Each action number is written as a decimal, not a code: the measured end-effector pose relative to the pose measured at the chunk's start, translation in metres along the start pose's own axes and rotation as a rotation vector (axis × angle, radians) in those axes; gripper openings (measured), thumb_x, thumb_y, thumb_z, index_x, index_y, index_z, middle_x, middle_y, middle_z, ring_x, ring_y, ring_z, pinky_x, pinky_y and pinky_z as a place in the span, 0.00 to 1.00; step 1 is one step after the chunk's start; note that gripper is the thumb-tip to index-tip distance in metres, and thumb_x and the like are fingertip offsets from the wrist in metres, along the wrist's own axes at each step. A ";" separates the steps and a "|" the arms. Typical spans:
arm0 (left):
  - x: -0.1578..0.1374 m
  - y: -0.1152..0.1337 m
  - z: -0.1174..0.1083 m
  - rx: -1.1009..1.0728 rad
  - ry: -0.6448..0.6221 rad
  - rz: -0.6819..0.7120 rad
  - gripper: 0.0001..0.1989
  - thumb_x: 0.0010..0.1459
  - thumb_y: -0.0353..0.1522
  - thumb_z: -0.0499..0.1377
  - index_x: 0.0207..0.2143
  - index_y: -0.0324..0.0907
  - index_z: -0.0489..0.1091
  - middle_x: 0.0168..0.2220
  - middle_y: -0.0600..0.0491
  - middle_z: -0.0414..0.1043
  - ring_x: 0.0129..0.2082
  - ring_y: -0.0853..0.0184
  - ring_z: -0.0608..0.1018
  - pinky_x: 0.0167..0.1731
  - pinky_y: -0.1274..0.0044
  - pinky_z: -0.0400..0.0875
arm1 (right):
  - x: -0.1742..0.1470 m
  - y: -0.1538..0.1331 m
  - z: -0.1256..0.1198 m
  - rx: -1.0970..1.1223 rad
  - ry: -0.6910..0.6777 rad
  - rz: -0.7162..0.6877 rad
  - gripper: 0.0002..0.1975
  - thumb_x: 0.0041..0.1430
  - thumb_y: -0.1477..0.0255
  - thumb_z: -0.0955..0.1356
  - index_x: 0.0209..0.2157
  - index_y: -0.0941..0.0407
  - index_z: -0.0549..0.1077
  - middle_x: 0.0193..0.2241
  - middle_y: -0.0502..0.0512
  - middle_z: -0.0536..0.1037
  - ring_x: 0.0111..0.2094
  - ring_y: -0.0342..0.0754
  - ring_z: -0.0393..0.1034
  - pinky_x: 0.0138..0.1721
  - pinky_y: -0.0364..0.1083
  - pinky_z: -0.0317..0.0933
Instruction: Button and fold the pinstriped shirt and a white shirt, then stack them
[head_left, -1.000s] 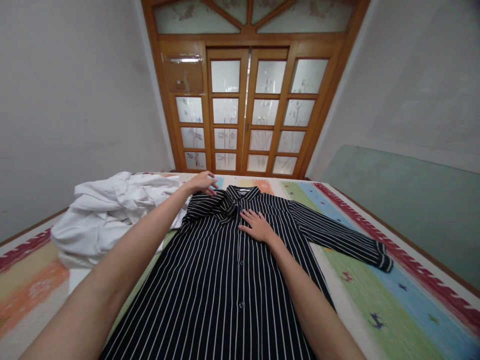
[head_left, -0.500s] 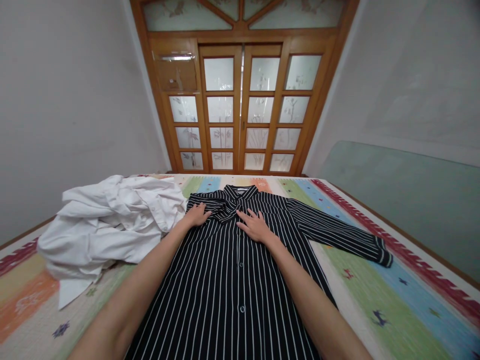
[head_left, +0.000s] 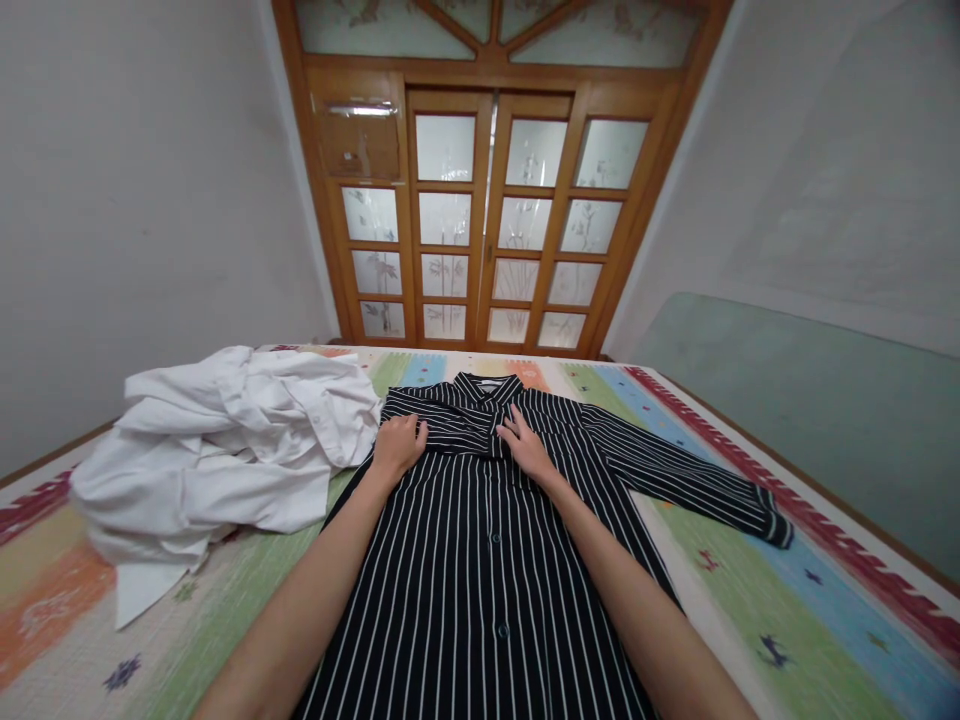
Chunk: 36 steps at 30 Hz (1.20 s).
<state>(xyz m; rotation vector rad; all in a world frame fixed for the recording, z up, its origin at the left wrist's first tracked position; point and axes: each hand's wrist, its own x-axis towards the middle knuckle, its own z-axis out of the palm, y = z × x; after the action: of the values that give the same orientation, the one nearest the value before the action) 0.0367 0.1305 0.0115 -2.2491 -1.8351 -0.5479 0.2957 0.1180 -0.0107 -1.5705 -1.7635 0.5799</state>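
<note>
A black shirt with white stripes (head_left: 465, 580) lies front up with its collar at the far end. Its left-hand sleeve (head_left: 457, 420) is folded across the chest, while the other sleeve (head_left: 690, 475) stretches out to the right. My left hand (head_left: 400, 445) is closed, its fingers curled on the folded sleeve near the shoulder edge. Resting by the cuff at the middle of the chest, my right hand (head_left: 527, 445) has its fingers apart. What lies under my left fingers is partly hidden.
A crumpled white garment (head_left: 232, 440) is heaped left of the shirt, close to my left forearm. Both lie on a bed with a colourful patterned cover (head_left: 720, 610). A pale green headboard-like panel (head_left: 810, 370) runs along the right. Wooden glazed doors (head_left: 484, 220) stand beyond.
The folded sleeve, bunched before, now lies straighter across the chest. My left fingers have curled in from lying flat. My right hand has shifted slightly right and away from me, to the cuff.
</note>
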 end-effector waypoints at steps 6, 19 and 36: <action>0.003 -0.012 0.004 -0.072 -0.115 0.009 0.22 0.63 0.39 0.48 0.52 0.36 0.70 0.56 0.40 0.69 0.58 0.54 0.69 0.56 0.68 0.63 | -0.008 -0.003 0.000 -0.146 0.119 -0.198 0.39 0.60 0.65 0.63 0.69 0.55 0.43 0.65 0.59 0.57 0.59 0.53 0.62 0.57 0.52 0.57; 0.016 -0.050 0.005 -0.175 -0.272 0.021 0.26 0.60 0.37 0.50 0.60 0.39 0.63 0.63 0.46 0.60 0.64 0.59 0.61 0.62 0.69 0.55 | -0.017 -0.015 0.003 -0.491 -0.068 -0.211 0.27 0.64 0.55 0.60 0.58 0.53 0.68 0.63 0.56 0.62 0.64 0.55 0.54 0.63 0.56 0.44; 0.041 -0.057 0.006 -0.118 -0.230 -0.108 0.21 0.60 0.30 0.48 0.53 0.37 0.69 0.53 0.46 0.73 0.54 0.59 0.74 0.55 0.72 0.65 | -0.019 0.006 -0.008 -0.556 -0.062 -0.085 0.29 0.69 0.58 0.53 0.65 0.58 0.57 0.66 0.62 0.55 0.66 0.52 0.48 0.65 0.55 0.41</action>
<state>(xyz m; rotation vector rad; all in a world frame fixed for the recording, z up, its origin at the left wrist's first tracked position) -0.0106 0.1820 0.0171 -2.3877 -2.0952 -0.4409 0.3061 0.0990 -0.0132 -1.8369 -2.1488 0.0920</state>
